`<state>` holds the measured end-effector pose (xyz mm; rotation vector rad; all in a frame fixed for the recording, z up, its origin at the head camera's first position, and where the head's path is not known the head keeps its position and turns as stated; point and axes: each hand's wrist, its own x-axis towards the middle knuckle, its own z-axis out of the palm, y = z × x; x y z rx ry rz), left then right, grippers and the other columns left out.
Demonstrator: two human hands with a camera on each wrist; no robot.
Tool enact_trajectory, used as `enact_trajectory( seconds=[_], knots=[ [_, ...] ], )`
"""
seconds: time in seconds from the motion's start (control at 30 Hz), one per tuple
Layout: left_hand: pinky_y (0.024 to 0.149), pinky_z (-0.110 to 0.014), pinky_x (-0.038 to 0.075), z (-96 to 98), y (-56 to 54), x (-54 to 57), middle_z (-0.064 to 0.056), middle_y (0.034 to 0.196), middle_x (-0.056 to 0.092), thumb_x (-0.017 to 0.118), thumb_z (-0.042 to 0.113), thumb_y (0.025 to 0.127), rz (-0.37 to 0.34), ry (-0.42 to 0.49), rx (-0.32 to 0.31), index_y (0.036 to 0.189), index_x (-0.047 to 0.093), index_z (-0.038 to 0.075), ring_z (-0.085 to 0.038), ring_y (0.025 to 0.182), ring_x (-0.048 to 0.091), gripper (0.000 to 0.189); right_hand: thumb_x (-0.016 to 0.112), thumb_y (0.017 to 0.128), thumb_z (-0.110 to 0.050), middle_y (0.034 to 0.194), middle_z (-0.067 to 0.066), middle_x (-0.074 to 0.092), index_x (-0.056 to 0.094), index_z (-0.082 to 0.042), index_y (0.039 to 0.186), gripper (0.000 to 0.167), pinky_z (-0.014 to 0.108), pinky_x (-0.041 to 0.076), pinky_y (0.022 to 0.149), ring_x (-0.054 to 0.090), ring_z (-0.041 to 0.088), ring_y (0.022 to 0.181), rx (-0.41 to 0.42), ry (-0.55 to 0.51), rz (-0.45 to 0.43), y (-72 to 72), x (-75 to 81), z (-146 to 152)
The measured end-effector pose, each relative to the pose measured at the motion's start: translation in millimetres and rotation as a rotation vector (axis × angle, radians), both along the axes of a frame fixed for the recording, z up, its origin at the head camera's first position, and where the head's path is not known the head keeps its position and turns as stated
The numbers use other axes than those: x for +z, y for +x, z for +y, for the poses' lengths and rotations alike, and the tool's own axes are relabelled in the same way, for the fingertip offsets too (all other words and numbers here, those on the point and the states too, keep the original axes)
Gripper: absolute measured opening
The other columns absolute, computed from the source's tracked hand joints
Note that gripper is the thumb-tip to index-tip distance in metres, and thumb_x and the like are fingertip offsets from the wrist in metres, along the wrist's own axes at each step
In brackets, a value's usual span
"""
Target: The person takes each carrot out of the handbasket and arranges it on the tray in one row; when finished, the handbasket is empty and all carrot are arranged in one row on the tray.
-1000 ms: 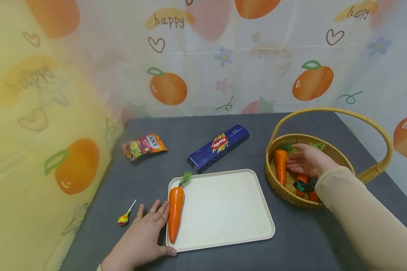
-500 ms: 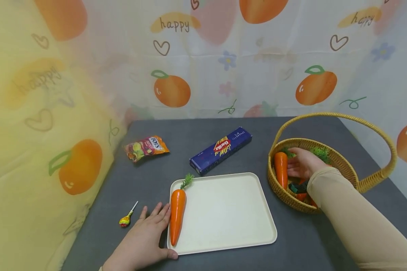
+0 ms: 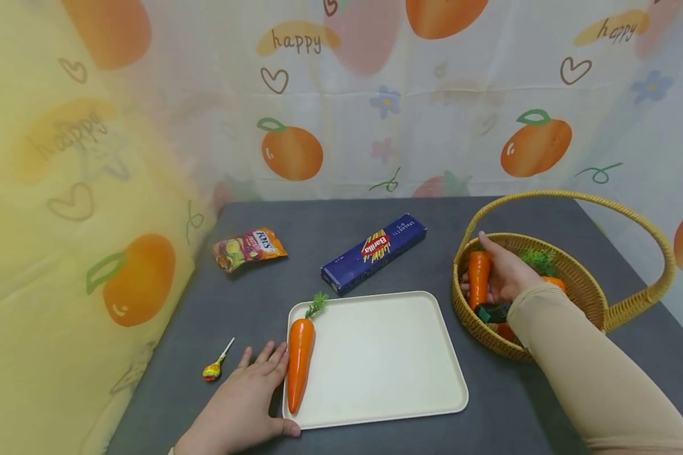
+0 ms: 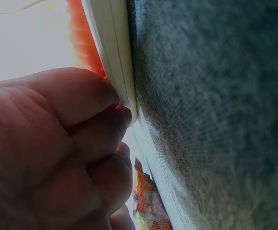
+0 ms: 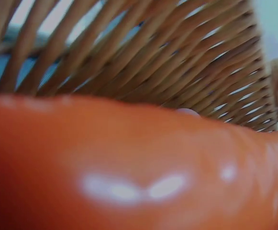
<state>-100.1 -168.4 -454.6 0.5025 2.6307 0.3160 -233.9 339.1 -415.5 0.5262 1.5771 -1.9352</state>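
My right hand (image 3: 509, 272) is inside the wicker basket (image 3: 577, 278), gripping an orange carrot (image 3: 479, 278) near its leafy end. Its thumb lies over the top, and fingertips show past the carrot's far side. In the right wrist view that carrot (image 5: 143, 163) fills the lower half, with one fingertip (image 5: 189, 111) peeking over it. My left hand (image 3: 241, 398) rests with spread fingers against the left edge of a cream tray (image 3: 381, 360). On this tray, along the left side, lies another carrot (image 3: 300, 363) with a green top. The left wrist view shows fingertips (image 4: 122, 112) at the tray's rim.
More carrots with green tops (image 3: 539, 260) lie in the basket, whose tall handle (image 3: 575, 194) arches above. A blue spaghetti box (image 3: 374, 253) lies behind the tray. A candy bag (image 3: 249, 248) is at the back left, and a lollipop (image 3: 212, 370) lies left of my left hand.
My right hand has moved left within the basket and closed around the carrot by the left wall. My left hand stays at the tray. The head view has shifted slightly.
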Motion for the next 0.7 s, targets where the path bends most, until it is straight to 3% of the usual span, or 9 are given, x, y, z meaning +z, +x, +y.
enact_trajectory(
  seconds=[0.2, 0.5, 0.7],
  knots=[
    [0.134, -0.075, 0.011, 1.2, -0.1, 0.4, -0.014, 0.179, 0.037, 0.089, 0.083, 0.067, -0.006, -0.013, 0.005, 0.169, 0.042, 0.003, -0.041, 0.169, 0.025, 0.138, 0.057, 0.108, -0.066, 0.097, 0.008, 0.067, 0.053, -0.008, 0.122, 0.06, 0.041, 0.069, 0.088, 0.075, 0.025, 0.086, -0.12, -0.181, 0.017, 8.2, 11.3, 3],
    [0.134, -0.075, 0.012, 1.0, 0.6, 0.4, -0.013, 0.179, 0.037, 0.089, 0.083, 0.067, -0.001, -0.018, 0.0, 0.168, 0.044, 0.003, -0.042, 0.169, 0.025, 0.137, 0.06, 0.113, -0.048, 0.099, 0.009, 0.067, 0.053, -0.011, 0.125, 0.04, 0.043, 0.069, 0.083, 0.076, 0.03, 0.082, -0.356, -0.378, 0.258, 29.8, 31.1, 2],
    [0.134, -0.075, 0.012, 1.3, 0.0, 1.0, -0.012, 0.179, 0.037, 0.088, 0.084, 0.067, -0.002, -0.012, 0.0, 0.168, 0.045, 0.004, -0.042, 0.169, 0.026, 0.136, 0.061, 0.113, -0.047, 0.101, 0.011, 0.068, 0.058, -0.006, 0.123, 0.041, 0.044, 0.068, 0.088, 0.073, 0.03, 0.088, -0.403, -0.515, 0.363, 45.6, 45.2, -2]
  ],
)
